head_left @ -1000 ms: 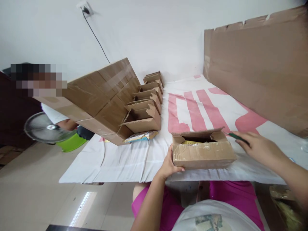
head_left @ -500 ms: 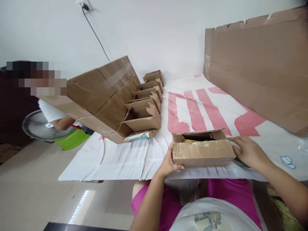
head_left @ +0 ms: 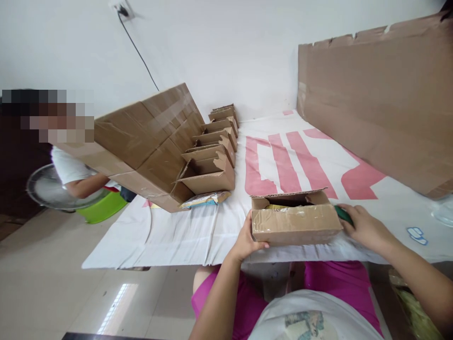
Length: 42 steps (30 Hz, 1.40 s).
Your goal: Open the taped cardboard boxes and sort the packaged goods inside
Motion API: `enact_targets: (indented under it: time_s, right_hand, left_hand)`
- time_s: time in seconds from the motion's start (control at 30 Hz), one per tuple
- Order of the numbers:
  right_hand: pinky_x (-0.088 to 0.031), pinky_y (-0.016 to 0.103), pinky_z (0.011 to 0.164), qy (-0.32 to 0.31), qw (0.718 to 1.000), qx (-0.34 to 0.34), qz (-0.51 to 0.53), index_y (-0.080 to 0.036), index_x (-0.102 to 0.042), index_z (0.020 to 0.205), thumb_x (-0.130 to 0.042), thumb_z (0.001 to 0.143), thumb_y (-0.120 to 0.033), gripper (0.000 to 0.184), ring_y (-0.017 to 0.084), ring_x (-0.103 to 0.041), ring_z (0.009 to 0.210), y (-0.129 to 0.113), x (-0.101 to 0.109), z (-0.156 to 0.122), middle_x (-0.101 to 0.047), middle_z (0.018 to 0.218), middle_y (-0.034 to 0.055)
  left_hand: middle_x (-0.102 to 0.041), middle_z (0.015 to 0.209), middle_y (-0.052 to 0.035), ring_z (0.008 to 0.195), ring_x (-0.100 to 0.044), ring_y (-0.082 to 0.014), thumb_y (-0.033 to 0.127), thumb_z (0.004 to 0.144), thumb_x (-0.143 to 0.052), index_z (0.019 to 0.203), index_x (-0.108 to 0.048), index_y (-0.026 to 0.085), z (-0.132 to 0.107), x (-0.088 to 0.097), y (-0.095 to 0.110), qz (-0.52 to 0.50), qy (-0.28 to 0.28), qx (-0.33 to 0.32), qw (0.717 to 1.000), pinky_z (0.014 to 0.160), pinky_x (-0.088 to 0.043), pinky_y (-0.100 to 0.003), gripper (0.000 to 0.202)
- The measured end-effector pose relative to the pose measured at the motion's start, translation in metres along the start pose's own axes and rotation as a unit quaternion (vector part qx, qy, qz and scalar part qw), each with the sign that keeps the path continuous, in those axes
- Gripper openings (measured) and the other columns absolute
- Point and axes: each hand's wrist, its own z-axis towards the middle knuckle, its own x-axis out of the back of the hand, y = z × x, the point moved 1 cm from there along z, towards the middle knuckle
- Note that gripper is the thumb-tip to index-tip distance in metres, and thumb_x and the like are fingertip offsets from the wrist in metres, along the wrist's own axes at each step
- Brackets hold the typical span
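Note:
A small cardboard box [head_left: 297,226] lies near the front edge of the cloth-covered table. Its top is open, and something yellow [head_left: 276,206] shows inside. My left hand [head_left: 246,238] grips the box's left end, thumb along the lower front. At the other end, my right hand [head_left: 364,226] is closed on a dark green object [head_left: 345,215] with a rounded edge, held against or close beside the box. Its kind cannot be made out, since the fingers partly cover it.
Left of centre, several open small boxes [head_left: 208,182] stand in a row against a large carton [head_left: 141,141]. A flat printed packet [head_left: 205,199] lies before them. A big cardboard sheet [head_left: 375,104] stands at right. Another person [head_left: 81,177] is at far left beside a green tub [head_left: 102,208].
My right hand has picked up the green object from the table beside the box and raised it to the box's right end. The left hand keeps its hold.

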Motion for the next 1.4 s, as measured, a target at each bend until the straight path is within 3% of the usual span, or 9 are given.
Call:
enact_targets:
  time_s: [0.07,0.17,0.23,0.3,0.47,0.57,0.73,1.1,1.4]
  right_hand:
    - [-0.051,0.039,0.076,0.100,0.995,-0.019,0.019,-0.018,-0.050,0.133,-0.041,0.092,-0.040,0.047,0.030,-0.063,0.101,-0.001,0.020,-0.007,-0.061,0.115,0.0161]
    - [-0.053,0.035,0.081,0.203,0.976,0.036,0.068,-0.025,-0.047,0.136,-0.048,0.091,-0.043,0.048,0.028,-0.061,0.108,-0.015,0.056,-0.025,-0.061,0.117,0.0116]
    - [-0.054,0.031,0.081,0.161,0.975,0.112,0.104,-0.032,-0.048,0.136,-0.052,0.090,-0.040,0.047,0.024,-0.063,0.104,-0.029,0.074,-0.039,-0.061,0.118,0.0074]
    - [-0.056,0.029,0.079,0.082,0.971,0.193,0.119,-0.038,-0.049,0.136,-0.053,0.091,-0.037,0.046,0.020,-0.066,0.097,-0.043,0.085,-0.048,-0.061,0.118,0.0049]
    - [-0.057,0.026,0.071,0.021,0.955,0.281,0.092,-0.035,-0.054,0.134,-0.051,0.091,-0.032,0.043,0.015,-0.068,0.082,-0.058,0.092,-0.053,-0.062,0.111,0.0046]
    - [-0.056,0.026,0.068,0.023,0.962,0.261,0.078,-0.031,-0.058,0.131,-0.051,0.091,-0.032,0.040,0.014,-0.068,0.077,-0.056,0.091,-0.051,-0.062,0.111,0.0056]
    - [-0.055,0.026,0.065,0.020,0.964,0.244,0.103,-0.030,-0.056,0.133,-0.049,0.093,-0.034,0.041,0.015,-0.067,0.077,-0.059,0.087,-0.047,-0.063,0.110,0.0069]
    - [-0.056,0.029,0.067,0.097,0.954,0.274,0.075,-0.025,-0.057,0.129,-0.049,0.092,-0.031,0.038,0.016,-0.068,0.082,-0.073,0.076,-0.038,-0.063,0.108,0.0063]
    - [-0.055,0.028,0.064,0.111,0.965,0.217,0.095,-0.025,-0.050,0.137,-0.047,0.094,-0.031,0.043,0.016,-0.066,0.079,-0.090,0.057,-0.052,-0.062,0.108,0.0076]
  left_hand:
    - [-0.032,0.151,-0.0189,0.141,-0.030,-0.0391,0.067,0.052,-0.082,0.150,-0.016,0.023,-0.003,0.002,0.008,0.026,0.019,-0.034,0.999,0.116,-0.024,-0.055,0.126]
    - [-0.025,0.154,-0.0165,0.143,-0.027,-0.0373,0.066,0.065,-0.074,0.149,-0.020,0.027,-0.010,0.004,0.038,0.131,0.133,-0.159,0.970,0.115,-0.025,-0.055,0.108]
    - [-0.040,0.143,-0.0139,0.136,-0.038,-0.0332,0.047,0.079,-0.070,0.145,-0.030,0.028,-0.015,0.002,0.067,0.225,0.208,-0.262,0.915,0.111,-0.032,-0.053,0.080]
    - [-0.052,0.130,-0.0114,0.128,-0.047,-0.0301,0.030,0.083,-0.066,0.139,-0.040,0.029,-0.015,-0.007,0.095,0.315,0.205,-0.326,0.868,0.105,-0.038,-0.051,0.062]
    - [-0.057,0.134,-0.0147,0.134,-0.043,-0.0330,0.038,0.090,-0.059,0.132,-0.048,0.021,0.000,-0.034,0.136,0.485,0.100,-0.285,0.820,0.112,-0.025,-0.054,0.047]
    - [-0.063,0.126,-0.0130,0.125,-0.051,-0.0295,0.043,0.092,-0.054,0.127,-0.053,0.018,0.008,-0.042,0.140,0.511,0.066,-0.251,0.819,0.112,-0.024,-0.051,0.043]
    - [-0.065,0.115,-0.0115,0.105,-0.057,-0.0257,0.045,0.091,-0.054,0.119,-0.058,0.017,0.010,-0.045,0.134,0.502,0.053,-0.246,0.827,0.098,-0.038,-0.044,0.039]
    - [-0.062,0.115,-0.0122,0.105,-0.054,-0.0266,0.042,0.092,-0.054,0.114,-0.061,0.018,0.010,-0.043,0.128,0.503,0.065,-0.268,0.819,0.094,-0.040,-0.044,0.033]
    - [-0.062,0.111,-0.0128,0.103,-0.054,-0.0268,0.041,0.092,-0.054,0.110,-0.060,0.017,0.012,-0.043,0.130,0.499,0.058,-0.277,0.820,0.090,-0.041,-0.044,0.031]
